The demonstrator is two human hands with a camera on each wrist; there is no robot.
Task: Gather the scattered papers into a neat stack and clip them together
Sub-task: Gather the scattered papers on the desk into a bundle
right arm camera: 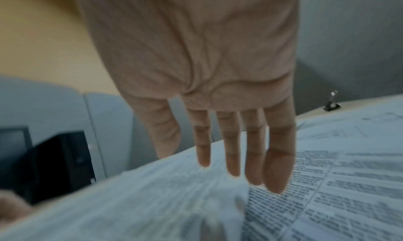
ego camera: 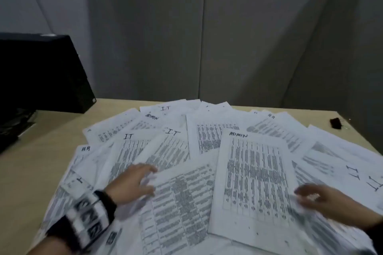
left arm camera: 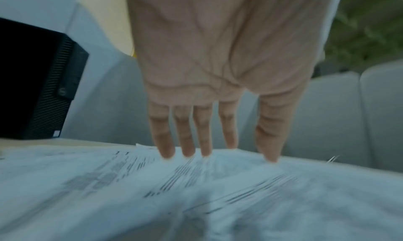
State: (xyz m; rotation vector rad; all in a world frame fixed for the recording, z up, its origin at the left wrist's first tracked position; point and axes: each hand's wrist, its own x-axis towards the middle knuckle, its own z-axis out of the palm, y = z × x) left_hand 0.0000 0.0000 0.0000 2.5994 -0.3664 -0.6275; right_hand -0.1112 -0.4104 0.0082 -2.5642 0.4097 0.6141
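Note:
Several printed papers [ego camera: 207, 151] lie fanned out and overlapping across the tan desk [ego camera: 31, 161], some headed ADMIN, I.T or H.R. My left hand [ego camera: 134, 182] lies on the sheets at the lower left with straight, spread fingers [left arm camera: 185, 141] whose tips touch the paper [left arm camera: 152, 184]. My right hand [ego camera: 323, 201] is flat on the right side, its straight fingers [right arm camera: 253, 158] touching the edge of the ADMIN sheet [ego camera: 255, 172]. A black binder clip [ego camera: 335, 123] sits on the desk at the far right; the right wrist view also shows the clip [right arm camera: 331, 103].
A black computer case [ego camera: 41, 72] stands at the back left of the desk, also visible as a black case [left arm camera: 39, 82] in the left wrist view. Grey partition panels [ego camera: 228, 37] close off the back. Bare desk shows along the left side.

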